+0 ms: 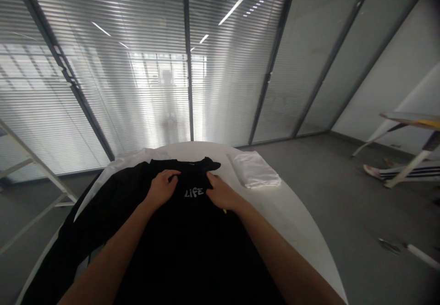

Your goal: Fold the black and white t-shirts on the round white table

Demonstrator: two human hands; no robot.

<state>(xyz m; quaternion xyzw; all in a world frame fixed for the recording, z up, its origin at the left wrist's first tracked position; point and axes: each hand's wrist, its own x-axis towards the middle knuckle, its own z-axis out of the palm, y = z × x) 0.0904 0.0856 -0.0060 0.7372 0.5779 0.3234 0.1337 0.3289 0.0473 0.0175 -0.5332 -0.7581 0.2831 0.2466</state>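
Note:
A black T-shirt (187,241) with white "LIFE" lettering lies spread over a white round table (295,222). My left hand (162,187) rests flat on the shirt near its collar, fingers curled at the fabric's top edge. My right hand (222,193) presses on the shirt just right of the lettering, fingers pointing toward the collar. Whether either hand pinches the cloth is hard to tell. More black cloth (85,231) hangs off the table's left side.
A folded white garment (254,170) lies on the table at the right rear. Glass walls with blinds stand behind. A white frame (30,167) is at left. A second table (412,126) and a person's shoe (373,171) are at far right.

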